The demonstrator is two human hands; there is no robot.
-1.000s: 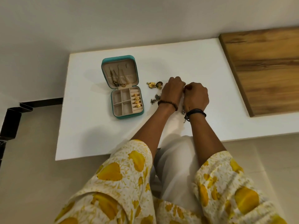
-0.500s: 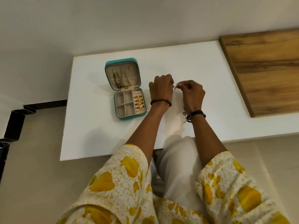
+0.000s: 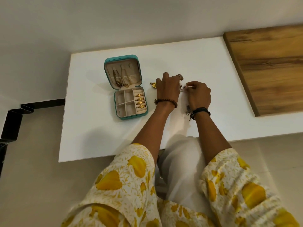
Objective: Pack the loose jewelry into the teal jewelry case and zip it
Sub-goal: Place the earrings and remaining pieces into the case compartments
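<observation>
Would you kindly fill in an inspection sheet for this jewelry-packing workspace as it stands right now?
Surface: white table, with a wooden board at its right end.
Job's things: teal jewelry case lies open and unzipped; four gold rings sit in its right slot, chains hang in the lid. A gold earring lies loose beside the left hand.
Clutter: nothing seen.
Grips: left hand rests curled on the table over loose pieces; what it holds is hidden. Right hand pinches a small piece, too small to identify.
Cables: nothing seen.
Surroundings: pale wall, pale floor, dark frame at left.
</observation>
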